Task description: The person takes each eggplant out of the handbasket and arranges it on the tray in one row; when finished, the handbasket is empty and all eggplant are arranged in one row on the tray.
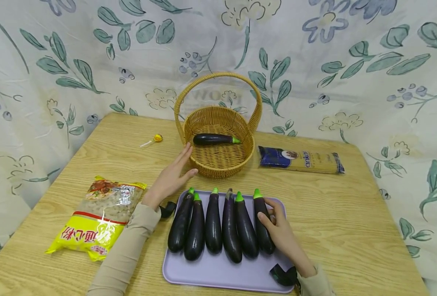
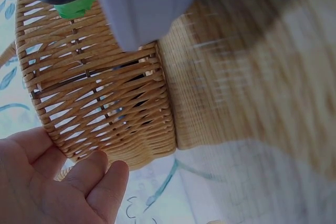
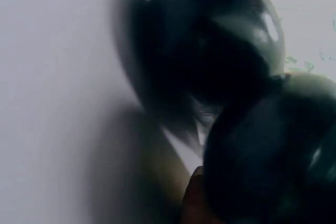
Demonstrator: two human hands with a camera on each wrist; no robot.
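Observation:
My left hand (image 1: 171,177) touches the left side of a wicker basket (image 1: 218,170), its fingers fairly straight; in the left wrist view the fingertips (image 2: 118,170) rest against the woven wall. One eggplant (image 1: 212,139) lies in the basket. In front of it, a lilac tray (image 1: 218,274) carries a row of several dark eggplants (image 1: 213,224). My right hand (image 1: 280,230) grips the rightmost eggplant (image 1: 261,213), thumb on top and fingers around its far side. The right wrist view shows rounded eggplant ends (image 3: 273,150) close up, dark and blurred.
A yellow-and-clear bag of pasta (image 1: 96,220) lies left of the tray, partly beside my left forearm. A lollipop (image 1: 157,138) is left of the basket. Right of it lies a long pack of spaghetti (image 1: 301,160). Patterned cloth (image 1: 296,74) hangs behind the table (image 1: 352,230).

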